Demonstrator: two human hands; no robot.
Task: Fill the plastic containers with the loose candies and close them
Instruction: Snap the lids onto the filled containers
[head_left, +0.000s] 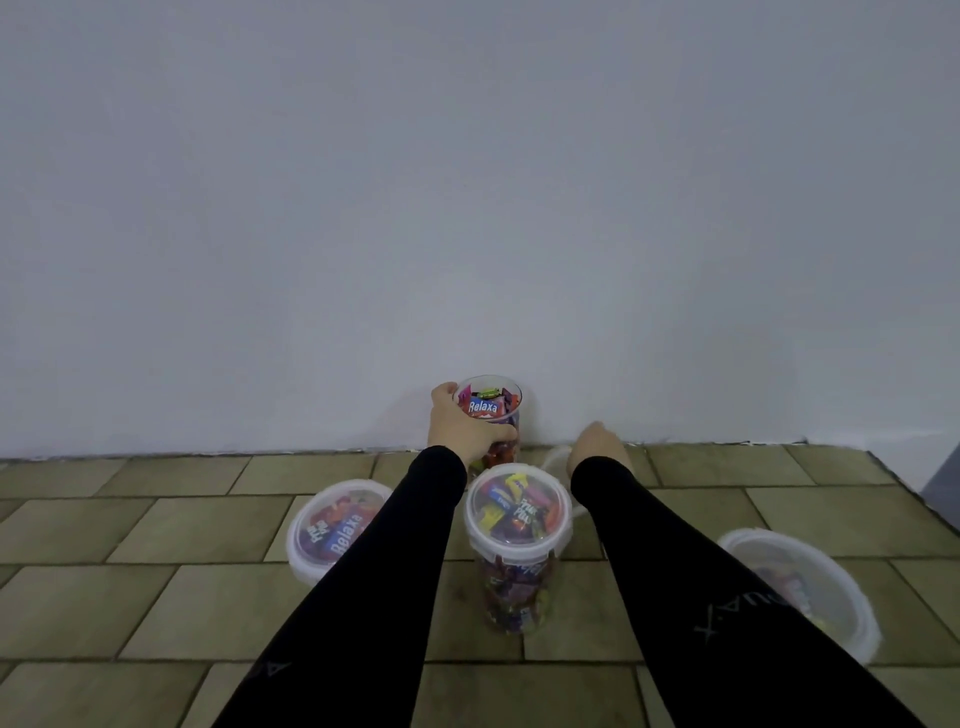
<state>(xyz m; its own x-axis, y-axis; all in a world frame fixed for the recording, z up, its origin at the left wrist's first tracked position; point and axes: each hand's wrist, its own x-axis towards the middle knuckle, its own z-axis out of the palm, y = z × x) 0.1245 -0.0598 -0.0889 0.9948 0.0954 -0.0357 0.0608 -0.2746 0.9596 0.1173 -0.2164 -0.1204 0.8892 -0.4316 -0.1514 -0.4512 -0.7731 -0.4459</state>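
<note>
Plastic candy containers number four: three lidded, one open container in the left hand's grip; right hand holds one lid.

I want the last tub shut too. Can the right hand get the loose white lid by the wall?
Probably yes. The right hand is already down on the loose white lid on the floor by the wall, with nothing between them. The left hand grips the open tub beside it.
</note>
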